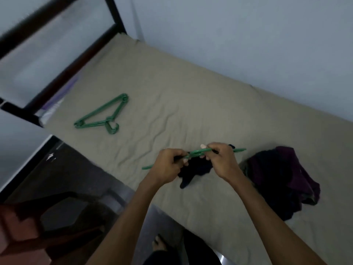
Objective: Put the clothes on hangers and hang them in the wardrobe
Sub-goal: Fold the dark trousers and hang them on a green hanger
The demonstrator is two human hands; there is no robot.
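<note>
A green hanger is held edge-on above the bed, its thin bar running from lower left to upper right, with one tip poking out past each hand. A small dark garment hangs from it between the two hands, its lower end drooping toward the sheet; how it sits on the hanger is hard to tell, since the cloth is very dark and the fingers cover the middle. The left hand has its fingers curled round the hanger and the cloth near the centre. The right hand pinches the hanger just to the right of that, thumb raised along the bar.

To the right, near the right forearm, lies a heap of dark clothes, black and deep purple, crumpled on the sheet. Well apart to the upper left, a stack of green hangers lies flat on the bed, hooks pointing toward the near edge. The bed is covered with a wrinkled beige sheet and stands against a pale wall. A dark bed frame rises at its far left end.
</note>
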